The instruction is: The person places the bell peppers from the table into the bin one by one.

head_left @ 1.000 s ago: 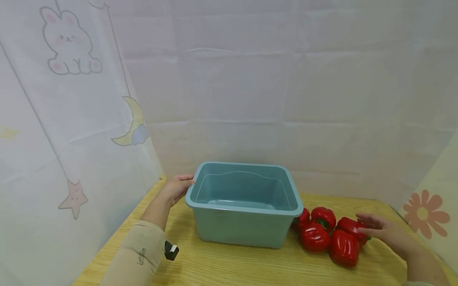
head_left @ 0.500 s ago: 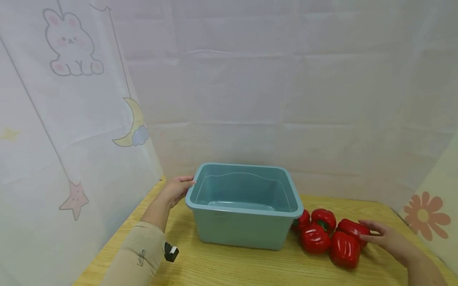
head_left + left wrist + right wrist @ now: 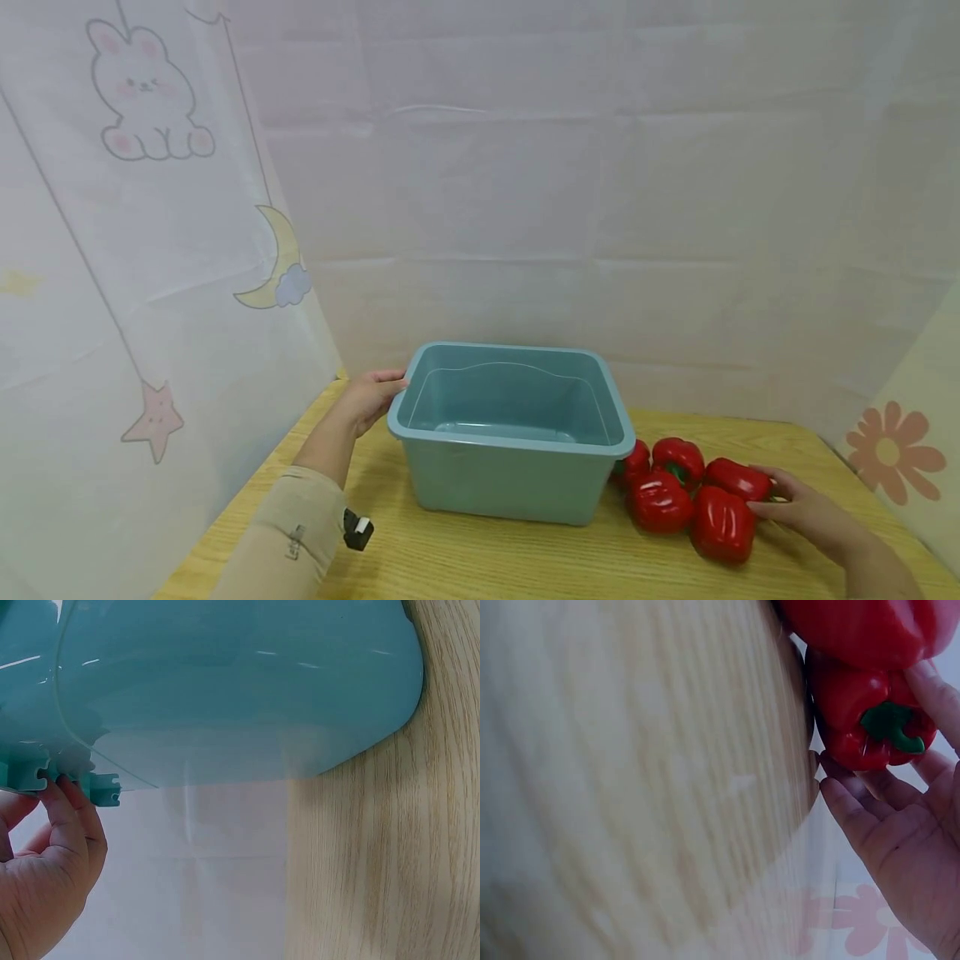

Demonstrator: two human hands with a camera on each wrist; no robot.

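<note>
A teal plastic bin (image 3: 501, 483) stands empty on the wooden table (image 3: 525, 562). My left hand (image 3: 369, 398) holds the bin's left rim; in the left wrist view its fingers (image 3: 69, 817) curl under the ribbed lip of the bin (image 3: 225, 690). Several red bell peppers (image 3: 660, 500) lie in a cluster just right of the bin. My right hand (image 3: 797, 500) cups the rightmost pepper (image 3: 737, 478). The right wrist view shows thumb and fingers (image 3: 859, 799) on either side of that pepper (image 3: 866, 720), near its green stem.
White cloth screens close in the table at the back and left, printed with a rabbit (image 3: 146, 92), moon and star. A flower-print panel (image 3: 888, 454) stands on the right. Bare tabletop lies in front of the bin.
My right hand has come down and leftward from hovering over the peppers to close around the rightmost one. The left hand and the bin have stayed put.
</note>
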